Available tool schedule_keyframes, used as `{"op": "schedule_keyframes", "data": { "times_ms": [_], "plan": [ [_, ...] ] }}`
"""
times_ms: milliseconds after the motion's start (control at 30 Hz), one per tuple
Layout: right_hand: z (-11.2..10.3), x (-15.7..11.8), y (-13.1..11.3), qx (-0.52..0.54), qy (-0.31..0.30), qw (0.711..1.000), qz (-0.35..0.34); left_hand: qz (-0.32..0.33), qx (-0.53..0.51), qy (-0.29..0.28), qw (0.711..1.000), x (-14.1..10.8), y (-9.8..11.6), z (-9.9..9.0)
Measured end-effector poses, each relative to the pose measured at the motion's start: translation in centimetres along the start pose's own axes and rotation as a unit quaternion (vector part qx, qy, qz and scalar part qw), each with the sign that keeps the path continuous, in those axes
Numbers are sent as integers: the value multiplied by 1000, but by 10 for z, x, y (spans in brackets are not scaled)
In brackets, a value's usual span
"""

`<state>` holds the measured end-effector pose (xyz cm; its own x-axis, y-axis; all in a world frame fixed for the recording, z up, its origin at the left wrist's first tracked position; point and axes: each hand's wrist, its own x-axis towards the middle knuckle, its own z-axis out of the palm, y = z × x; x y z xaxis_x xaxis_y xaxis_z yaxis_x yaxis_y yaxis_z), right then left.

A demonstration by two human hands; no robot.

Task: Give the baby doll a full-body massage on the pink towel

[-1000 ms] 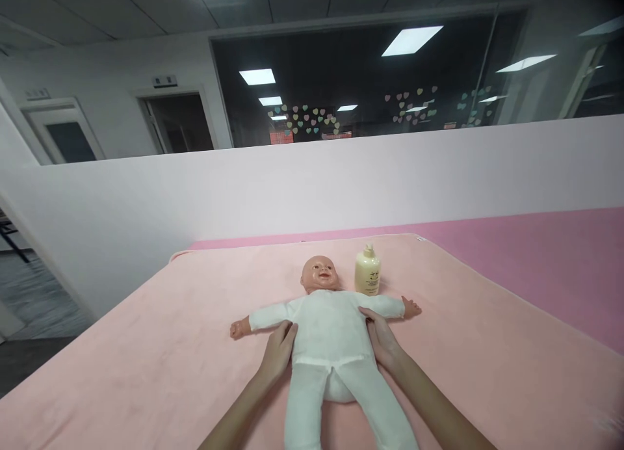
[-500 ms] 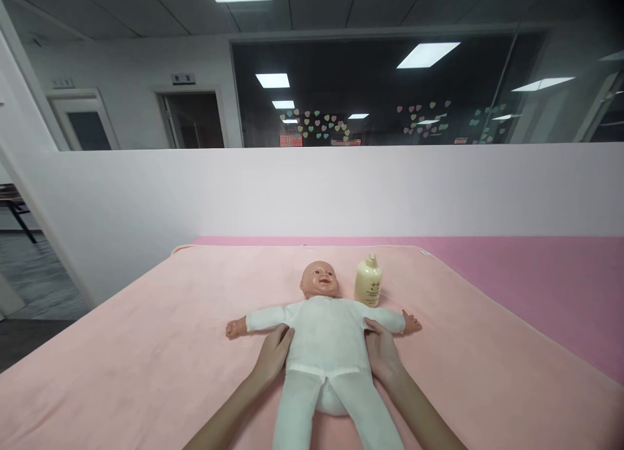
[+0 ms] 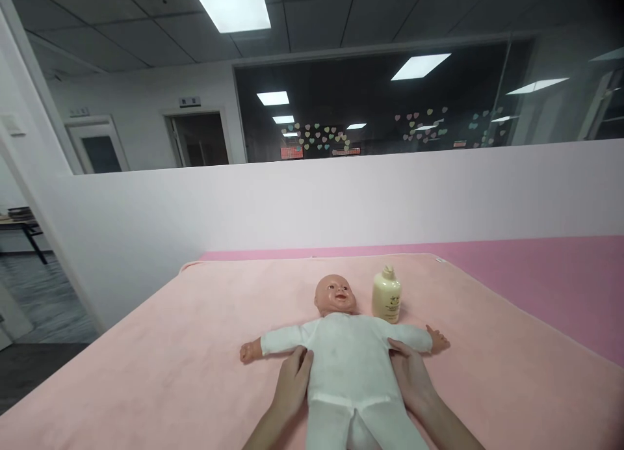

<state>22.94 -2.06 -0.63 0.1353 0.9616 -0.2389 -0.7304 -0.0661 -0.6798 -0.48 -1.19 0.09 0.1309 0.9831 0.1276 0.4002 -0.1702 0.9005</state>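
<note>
A baby doll in a white cloth suit lies on its back, arms spread wide and head toward the far side. My left hand presses against one side of its torso below the armpit, fingers together and partly tucked under. On the opposite side my right hand grips the torso, its thumb over the cloth and its other fingers mostly hidden. The lower legs run out of view at the bottom. Just beyond the doll's shoulder, on the right, stands a pale yellow pump bottle.
Under the doll a pink towel covers a brighter pink mat. A low white wall rises behind it, with a dark window above. Grey floor shows at the left.
The view has tilted up and shifted left, so the doll, bottle and hands appear lower and farther right. Both hands keep their places at the doll's sides.
</note>
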Motion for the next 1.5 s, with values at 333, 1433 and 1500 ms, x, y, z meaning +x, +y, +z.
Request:
{"op": "schedule_keyframes", "data": {
  "times_ms": [333,1433,1500],
  "plan": [
    [4,0,-1,40,-13,999,23,8,-11,-11,1000,3,5,-4],
    [1,6,-2,61,1,996,69,3,0,-31,1000,1,13,-6],
    [0,7,-2,62,5,996,66,4,-2,-29,1000,1,14,-6]
  ]
}}
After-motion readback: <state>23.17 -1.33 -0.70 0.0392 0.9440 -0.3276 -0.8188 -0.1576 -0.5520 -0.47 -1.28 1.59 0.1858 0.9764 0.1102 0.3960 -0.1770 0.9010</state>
